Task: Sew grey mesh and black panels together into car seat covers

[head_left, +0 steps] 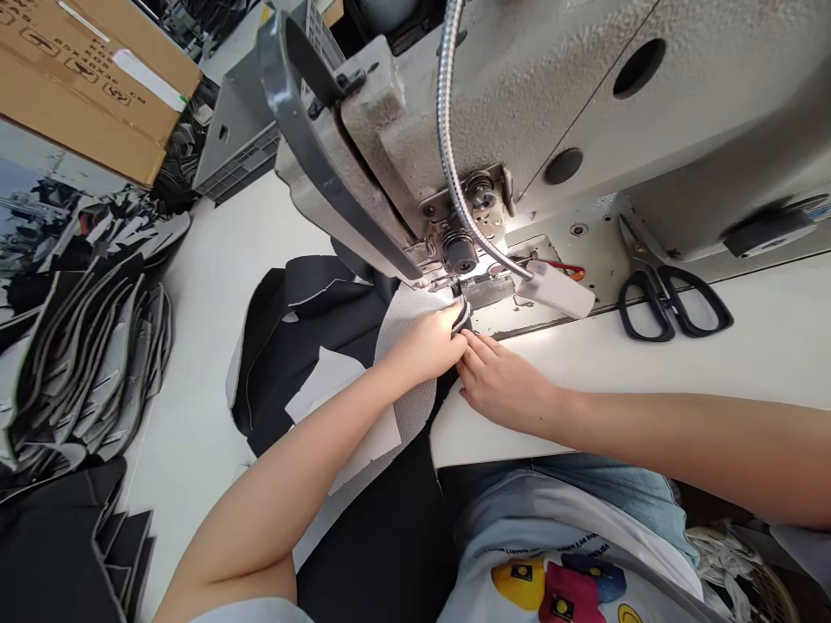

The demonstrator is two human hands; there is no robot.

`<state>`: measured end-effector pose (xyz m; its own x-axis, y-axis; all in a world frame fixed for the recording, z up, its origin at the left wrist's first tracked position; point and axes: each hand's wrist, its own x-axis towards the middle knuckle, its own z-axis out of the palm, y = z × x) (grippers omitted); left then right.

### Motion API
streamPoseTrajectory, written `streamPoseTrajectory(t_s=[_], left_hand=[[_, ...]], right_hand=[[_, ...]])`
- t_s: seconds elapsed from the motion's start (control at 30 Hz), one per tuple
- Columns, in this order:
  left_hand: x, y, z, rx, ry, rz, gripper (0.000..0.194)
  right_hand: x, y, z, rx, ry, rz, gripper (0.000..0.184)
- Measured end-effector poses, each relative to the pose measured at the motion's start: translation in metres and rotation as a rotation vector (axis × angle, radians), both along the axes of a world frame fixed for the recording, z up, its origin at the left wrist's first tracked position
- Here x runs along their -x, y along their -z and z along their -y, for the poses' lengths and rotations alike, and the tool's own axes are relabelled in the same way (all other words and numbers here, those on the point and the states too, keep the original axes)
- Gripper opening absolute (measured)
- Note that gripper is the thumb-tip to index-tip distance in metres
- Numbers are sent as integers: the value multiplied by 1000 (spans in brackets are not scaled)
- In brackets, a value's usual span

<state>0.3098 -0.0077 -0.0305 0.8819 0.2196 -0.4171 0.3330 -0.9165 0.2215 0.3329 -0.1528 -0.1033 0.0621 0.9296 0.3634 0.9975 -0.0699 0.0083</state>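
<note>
My left hand (429, 346) is closed on the edge of a black fabric piece (370, 311), close in front of the sewing machine's presser foot area (447, 281). A strip of grey mesh fabric (415, 407) runs under that hand and down toward my lap. My right hand (503, 381) touches the left one, its fingers pressed together at the black fabric's edge; their tips are partly hidden. White paper-like pieces (328, 385) lie on the fabric beneath my left forearm. The needle itself is hard to make out.
Black-handled scissors (655, 298) lie right of the sewing machine (571, 112). A lamp on a flexible metal neck (558, 290) hangs near my hands. Stacked fabric pieces (97, 363) line the white table's (188, 346) left side. Behind are a grey crate (240, 130) and a cardboard box (91, 78).
</note>
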Motion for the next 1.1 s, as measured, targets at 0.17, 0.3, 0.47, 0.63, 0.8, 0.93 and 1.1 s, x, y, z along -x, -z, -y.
streamPoseTrajectory(t_s=[0.17, 0.3, 0.47, 0.63, 0.8, 0.93, 1.1], left_hand=[[12, -5, 6, -192, 39, 39, 60], [15, -8, 6, -300, 110, -18, 54], [10, -8, 6, -352, 185, -104, 59], [17, -2, 10, -423, 191, -19, 56], [19, 0, 12, -452, 190, -9, 52], [12, -1, 9, -391, 183, -48, 53], [1, -2, 4, -316, 140, -79, 56]], right_hand=[[-1, -2, 2, -62, -28, 27, 34], [-1, -3, 3, -100, -44, 55, 33], [-1, -2, 1, -85, -30, 30, 34], [-1, -1, 2, -79, -35, 16, 34], [0, -2, 3, -49, -45, 6, 36], [-1, -4, 2, -67, -42, 28, 34], [-3, -2, -2, -24, -21, -1, 39]])
